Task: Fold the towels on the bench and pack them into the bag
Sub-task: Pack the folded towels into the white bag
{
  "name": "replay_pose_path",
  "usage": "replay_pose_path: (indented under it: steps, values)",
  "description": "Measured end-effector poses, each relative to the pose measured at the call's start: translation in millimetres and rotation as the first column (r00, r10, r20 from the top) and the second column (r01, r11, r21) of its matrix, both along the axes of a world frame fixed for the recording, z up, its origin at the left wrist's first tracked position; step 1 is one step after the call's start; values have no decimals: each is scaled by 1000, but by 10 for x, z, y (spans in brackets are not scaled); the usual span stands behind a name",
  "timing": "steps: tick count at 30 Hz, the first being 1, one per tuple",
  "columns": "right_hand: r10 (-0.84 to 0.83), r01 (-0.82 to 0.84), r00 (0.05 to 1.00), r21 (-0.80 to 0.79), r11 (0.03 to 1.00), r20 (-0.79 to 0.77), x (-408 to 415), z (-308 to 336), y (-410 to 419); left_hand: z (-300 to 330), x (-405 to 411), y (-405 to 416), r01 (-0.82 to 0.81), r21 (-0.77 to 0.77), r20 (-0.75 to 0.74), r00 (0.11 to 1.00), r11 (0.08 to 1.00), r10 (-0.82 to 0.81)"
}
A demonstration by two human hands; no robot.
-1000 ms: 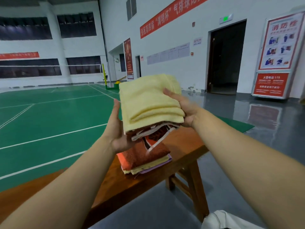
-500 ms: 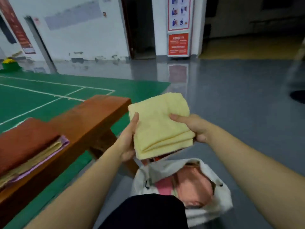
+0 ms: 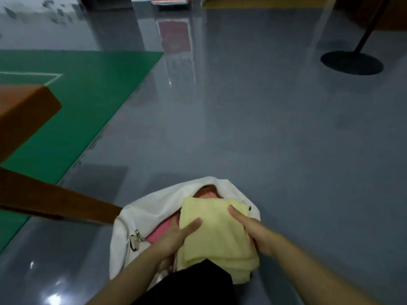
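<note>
Folded yellow towel (image 3: 217,234) over open white bag (image 3: 152,208) on grey floor (image 3: 264,139), left hand (image 3: 176,237) and right hand (image 3: 253,232) each gripping a side, thumbs on top, table (image 3: 24,106) corner at left

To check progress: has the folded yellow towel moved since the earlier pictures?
Yes. The folded yellow towel, gripped by both hands, went from above the wooden bench down onto the open white bag.

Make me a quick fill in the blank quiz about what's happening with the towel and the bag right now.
1. Both hands hold a folded towel coloured ____.
2. The towel is over the open mouth of a ____ bag.
3. The bag sits on the ____, beside the wooden bench.
4. The left hand has its ____ on top of the towel.

Answers: yellow; white; floor; thumb
</note>
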State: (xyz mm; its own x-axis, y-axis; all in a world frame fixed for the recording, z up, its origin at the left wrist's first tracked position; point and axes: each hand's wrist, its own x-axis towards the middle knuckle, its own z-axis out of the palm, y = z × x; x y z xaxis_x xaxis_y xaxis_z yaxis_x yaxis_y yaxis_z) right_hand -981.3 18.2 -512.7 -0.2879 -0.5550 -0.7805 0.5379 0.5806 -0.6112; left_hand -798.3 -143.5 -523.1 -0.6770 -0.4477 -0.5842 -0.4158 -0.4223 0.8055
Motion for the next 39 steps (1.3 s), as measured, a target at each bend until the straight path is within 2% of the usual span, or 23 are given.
replay_pose_path:
  steps: [2, 5, 10, 13, 15, 19, 22, 24, 25, 28, 30, 32, 33, 34, 35, 36, 37, 39]
  values:
    - [48, -44, 994, 45, 998, -99, -26, -89, -165, -129, 6, -29, -100, -29, -13, 995, 995, 100]
    - [211, -184, 952, 134, 974, -223, -68, -89, -433, -228, 17, -80, -178, -58, -40, 984, 982, 176]
    - [375, -352, 895, 133, 927, -243, -289, -38, -739, -220, -46, -149, -229, -218, -27, 973, 949, 229]
    - [326, -286, 818, 157, 945, -473, -379, -124, -908, -170, -133, -202, -297, -378, -65, 953, 877, 295]
    - [238, -235, 762, 85, 968, -603, -349, -121, -998, -113, -191, -241, -329, -463, -93, 941, 823, 325]
    - [7, -52, 783, -54, 997, -622, -249, -177, -1144, -146, -306, -336, -366, -530, -109, 924, 765, 366]
    - [-55, 26, 786, -55, 998, -615, -205, -196, -1190, -286, -395, -442, -434, -471, -64, 885, 768, 461]
    - [23, -17, 788, 15, 1000, -615, -219, -214, -1143, -345, -444, -538, -459, -416, 33, 855, 785, 517]
    - [117, -79, 774, 88, 993, -622, -232, -209, -1086, -347, -461, -572, -441, -406, 93, 851, 801, 516]
    - [396, -286, 658, 274, 918, -641, -307, -207, -866, -267, -490, -510, -233, -443, 266, 888, 866, 375]
    - [534, -396, 548, 363, 844, -644, -362, -195, -730, -162, -445, -347, -81, -481, 335, 903, 873, 269]
    - [654, -475, 430, 460, 750, -623, -381, -154, -623, -73, -293, -153, 66, -581, 374, 907, 811, 194]
    - [694, -506, 378, 492, 709, -613, -380, -135, -583, -29, -202, -51, 181, -644, 401, 907, 743, 126]
    - [725, -532, 328, 516, 672, -606, -371, -123, -547, -15, -118, 14, 314, -708, 431, 902, 632, 35]
    - [748, -549, 287, 537, 641, -599, -354, -101, -515, -7, -70, 27, 403, -779, 431, 900, 480, -57]
    - [765, -554, 255, 560, 617, -591, -335, -84, -486, -9, -71, -3, 399, -852, 382, 917, 339, -117]
    - [783, -554, 227, 585, 593, -579, -318, -76, -468, -9, -116, -67, 365, -894, 332, 929, 259, -163]
    - [811, -560, 190, 618, 552, -553, -288, -54, -443, -44, -286, -266, 345, -915, 307, 931, 207, -195]
